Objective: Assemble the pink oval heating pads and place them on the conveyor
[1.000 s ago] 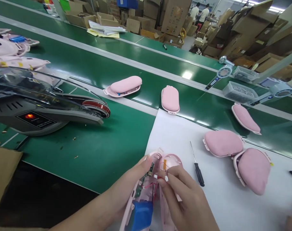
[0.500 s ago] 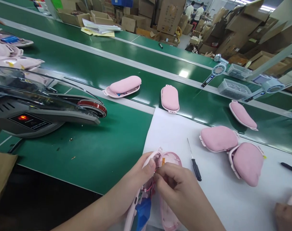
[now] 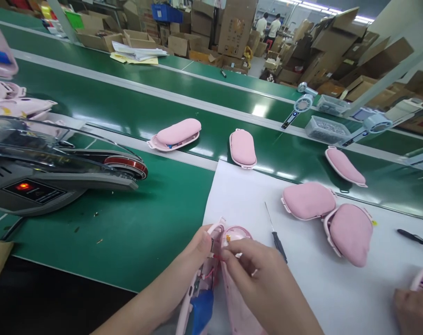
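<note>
My left hand (image 3: pixel 197 251) grips the edge of a pink shell half (image 3: pixel 184 312), tilted up, with a blue part (image 3: pixel 201 311) and red wires inside. Beside it, the other pink shell half (image 3: pixel 236 298) lies open on the white sheet, with a small orange piece (image 3: pixel 228 238) near its top. My right hand (image 3: pixel 256 274) is over that half, its thumb and forefinger pinched on a red wire (image 3: pixel 216 257) that runs between the halves. The screwdriver (image 3: pixel 277 242) rests on the sheet to the right of my hands.
A dark machine with a red light (image 3: pixel 33 188) stands at left. Several pink cases lie around, one (image 3: pixel 309 201) on the white sheet (image 3: pixel 228 190). Another person's hand (image 3: pixel 413 309) holds a pink shell at lower right. Handheld fans (image 3: pixel 302 104) and a clear tub (image 3: pixel 326 129) are at back right.
The view has shifted slightly. My right fingers have drawn back a little from the tilted half, and a red wire now shows between the two halves.
</note>
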`<state>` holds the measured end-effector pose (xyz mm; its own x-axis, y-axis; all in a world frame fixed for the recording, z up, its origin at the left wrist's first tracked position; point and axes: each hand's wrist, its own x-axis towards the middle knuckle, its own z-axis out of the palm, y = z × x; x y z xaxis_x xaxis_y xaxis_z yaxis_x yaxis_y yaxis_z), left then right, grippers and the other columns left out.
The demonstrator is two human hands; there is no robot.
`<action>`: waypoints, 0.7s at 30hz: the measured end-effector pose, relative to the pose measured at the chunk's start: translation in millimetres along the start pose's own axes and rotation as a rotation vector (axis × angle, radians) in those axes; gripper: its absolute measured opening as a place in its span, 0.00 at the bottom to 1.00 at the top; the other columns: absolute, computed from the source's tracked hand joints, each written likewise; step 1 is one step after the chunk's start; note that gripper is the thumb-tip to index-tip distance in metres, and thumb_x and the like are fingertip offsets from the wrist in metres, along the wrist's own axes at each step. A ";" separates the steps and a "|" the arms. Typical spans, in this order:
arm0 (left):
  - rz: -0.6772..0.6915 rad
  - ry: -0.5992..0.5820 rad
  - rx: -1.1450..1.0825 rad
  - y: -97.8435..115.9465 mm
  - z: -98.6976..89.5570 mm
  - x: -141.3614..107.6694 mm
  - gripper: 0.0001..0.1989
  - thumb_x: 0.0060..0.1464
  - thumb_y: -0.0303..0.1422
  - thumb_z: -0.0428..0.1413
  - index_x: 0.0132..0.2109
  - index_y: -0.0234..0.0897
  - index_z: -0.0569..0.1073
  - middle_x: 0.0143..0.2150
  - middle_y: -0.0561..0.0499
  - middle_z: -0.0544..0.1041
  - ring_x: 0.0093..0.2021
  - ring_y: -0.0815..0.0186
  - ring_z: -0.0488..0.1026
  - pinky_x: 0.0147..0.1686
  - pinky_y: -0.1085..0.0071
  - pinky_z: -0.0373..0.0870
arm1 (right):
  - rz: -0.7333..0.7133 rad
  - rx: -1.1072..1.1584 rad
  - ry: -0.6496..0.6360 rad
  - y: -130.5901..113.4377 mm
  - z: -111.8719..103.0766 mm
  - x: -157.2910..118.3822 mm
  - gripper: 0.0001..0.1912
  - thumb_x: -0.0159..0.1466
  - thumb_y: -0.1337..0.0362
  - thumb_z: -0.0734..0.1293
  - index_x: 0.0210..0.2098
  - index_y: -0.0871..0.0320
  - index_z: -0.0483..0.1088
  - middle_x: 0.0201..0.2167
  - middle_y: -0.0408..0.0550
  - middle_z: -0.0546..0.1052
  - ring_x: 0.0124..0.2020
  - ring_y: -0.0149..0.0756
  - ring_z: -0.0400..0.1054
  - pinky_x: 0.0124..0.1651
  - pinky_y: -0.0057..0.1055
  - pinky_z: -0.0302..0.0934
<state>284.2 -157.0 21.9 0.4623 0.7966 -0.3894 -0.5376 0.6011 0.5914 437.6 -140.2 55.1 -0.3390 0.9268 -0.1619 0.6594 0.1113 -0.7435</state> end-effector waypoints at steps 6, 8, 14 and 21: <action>-0.021 0.041 0.017 2.1 -0.3 3.4 0.29 0.56 0.52 0.51 0.59 0.42 0.65 0.54 0.43 0.73 0.57 0.52 0.67 0.59 0.55 0.56 | -0.167 -0.034 0.215 11.7 3.7 5.5 0.18 0.64 0.69 0.62 0.53 0.51 0.65 0.35 0.42 0.73 0.24 0.28 0.66 0.26 0.25 0.63; -0.013 0.014 -0.001 -2.0 -8.1 7.1 0.28 0.56 0.51 0.52 0.58 0.40 0.66 0.53 0.43 0.74 0.56 0.51 0.68 0.59 0.54 0.55 | -0.217 -0.023 0.204 14.2 4.7 9.8 0.16 0.64 0.70 0.60 0.50 0.52 0.67 0.33 0.43 0.72 0.24 0.28 0.66 0.27 0.24 0.65; 0.004 -0.019 0.003 -7.6 -22.2 13.4 0.23 0.54 0.49 0.55 0.54 0.45 0.71 0.49 0.48 0.75 0.53 0.53 0.70 0.54 0.62 0.65 | -0.237 0.059 0.109 14.8 1.0 11.0 0.13 0.64 0.72 0.60 0.43 0.52 0.71 0.34 0.44 0.68 0.29 0.28 0.66 0.32 0.24 0.67; 0.034 -0.019 -0.011 -7.5 -23.4 17.5 0.19 0.53 0.46 0.57 0.48 0.42 0.75 0.44 0.48 0.77 0.49 0.55 0.73 0.51 0.65 0.67 | -0.269 0.105 0.043 13.9 7.1 10.9 0.11 0.65 0.72 0.58 0.33 0.55 0.70 0.34 0.45 0.66 0.32 0.31 0.64 0.33 0.26 0.62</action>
<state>279.8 -146.1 -6.0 0.4569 0.8155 -0.3553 -0.5611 0.5742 0.5962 438.3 -131.1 38.4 -0.4620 0.8836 0.0763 0.4755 0.3194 -0.8197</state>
